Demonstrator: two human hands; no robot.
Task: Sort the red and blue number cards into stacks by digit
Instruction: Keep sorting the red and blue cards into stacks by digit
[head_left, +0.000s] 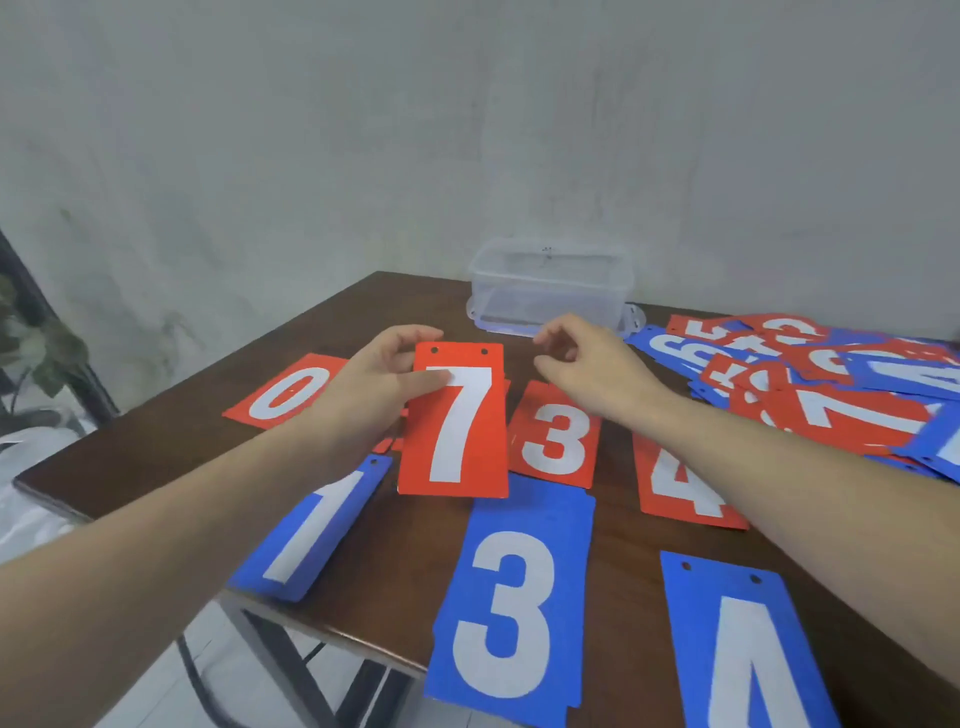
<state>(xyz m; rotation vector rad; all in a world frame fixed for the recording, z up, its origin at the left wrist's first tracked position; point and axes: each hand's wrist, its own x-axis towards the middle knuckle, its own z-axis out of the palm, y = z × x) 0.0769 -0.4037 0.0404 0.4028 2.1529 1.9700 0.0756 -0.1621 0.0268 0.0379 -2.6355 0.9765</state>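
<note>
We're early in the sort, by the look of it. Laid out on the tabletop (613, 525) we've got a red 0 (288, 392), a red 3 (556, 436) and a red 4 (680, 491) in the far row, and nearer us a blue 1 (317, 530), a blue 3 (511, 608) and a blue 4 (743, 649). Singles rather than thick stacks, as far as we can tell. Over on the right sits the unsorted heap (810, 374), red and blue jumbled together and overlapping, so most of the work is ahead of us. A clear plastic box (550, 286) stands at the far edge, nothing visible in it.

Now, the card in play: a red 7 (454, 421), held up above the tabletop in our left hand (379, 384). Thumb pressed on the face beside the digit, fingers (415, 335) curled over the top left corner near the punched holes, so that's a firm pinch. The card hangs upright, facing us, its lower edge over the gap between the blue 1 and the blue 3.

Our right hand (587, 364) hovers just beside the card's top right corner, not touching it, fingers loosely curled and holding nothing.

No 7 lies among the sorted cards yet, so we reckon this one starts a new spot.
</note>
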